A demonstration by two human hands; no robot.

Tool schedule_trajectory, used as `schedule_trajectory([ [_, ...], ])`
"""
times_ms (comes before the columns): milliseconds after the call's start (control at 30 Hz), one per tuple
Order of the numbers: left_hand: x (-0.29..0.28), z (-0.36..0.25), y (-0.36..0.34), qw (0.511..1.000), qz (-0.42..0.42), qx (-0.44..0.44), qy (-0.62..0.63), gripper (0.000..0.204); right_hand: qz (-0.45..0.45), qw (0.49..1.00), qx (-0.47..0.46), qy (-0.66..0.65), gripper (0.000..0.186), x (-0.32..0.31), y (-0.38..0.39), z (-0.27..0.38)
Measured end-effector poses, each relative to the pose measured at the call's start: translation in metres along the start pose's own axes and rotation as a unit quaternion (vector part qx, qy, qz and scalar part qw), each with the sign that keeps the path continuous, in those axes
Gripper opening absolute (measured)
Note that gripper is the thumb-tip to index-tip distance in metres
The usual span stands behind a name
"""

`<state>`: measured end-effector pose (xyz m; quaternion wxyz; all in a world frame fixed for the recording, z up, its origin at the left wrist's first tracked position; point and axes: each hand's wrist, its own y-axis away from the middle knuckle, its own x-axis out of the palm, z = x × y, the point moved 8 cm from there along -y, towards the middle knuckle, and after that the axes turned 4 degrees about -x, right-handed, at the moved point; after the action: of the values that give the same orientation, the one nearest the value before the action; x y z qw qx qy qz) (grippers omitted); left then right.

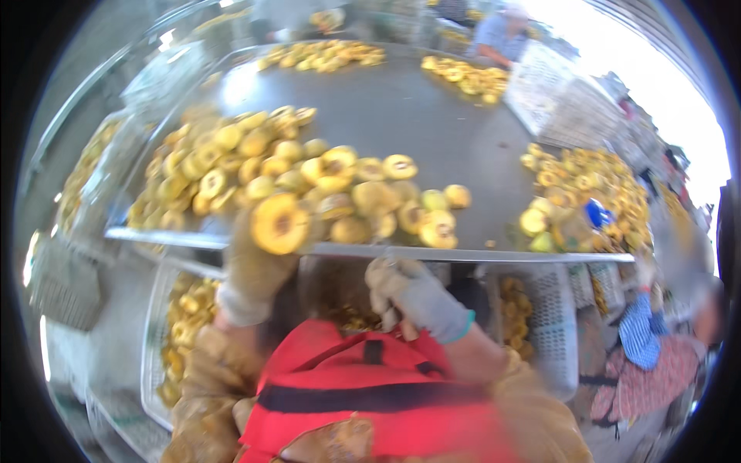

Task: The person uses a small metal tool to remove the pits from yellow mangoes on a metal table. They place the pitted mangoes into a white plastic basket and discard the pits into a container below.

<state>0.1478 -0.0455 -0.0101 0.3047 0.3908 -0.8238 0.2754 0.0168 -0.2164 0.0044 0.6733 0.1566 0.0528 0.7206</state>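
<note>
My left hand [258, 270], in a stained work glove, holds up a yellow peach half [280, 223] at the table's near edge. The peach half's cut face, with a brown centre, is turned toward me. Just right of it, my right hand [413, 295], in a pale glove with a teal cuff, is closed below the metal rim. Whatever its fingers hold is too small and blurred to name. A big heap of halved yellow peaches [231, 158] lies on the metal table [401, 100] beyond both hands.
A white crate of peach pieces [158, 339] stands below the table at left, a perforated crate [553, 328] at right. More peach halves [590, 193] lie at the table's right end, near a co-worker in a patterned apron [656, 378]. A white basket [556, 96] leans at the far right.
</note>
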Motion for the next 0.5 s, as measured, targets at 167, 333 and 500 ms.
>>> schedule_trajectory([
  [167,0.040,0.027,0.012,0.977,0.007,-0.078,0.198,0.055,0.011,0.995,-0.008,0.094,0.011,0.029,-0.013,0.020],
  [333,0.047,0.022,0.023,0.998,-0.045,-0.032,0.003,0.069,-0.017,0.987,0.039,0.153,0.023,0.042,-0.011,0.029],
  [500,0.047,0.029,0.026,0.994,-0.042,0.001,-0.105,0.067,0.016,0.703,-0.381,0.600,0.033,0.049,-0.019,0.017],
])
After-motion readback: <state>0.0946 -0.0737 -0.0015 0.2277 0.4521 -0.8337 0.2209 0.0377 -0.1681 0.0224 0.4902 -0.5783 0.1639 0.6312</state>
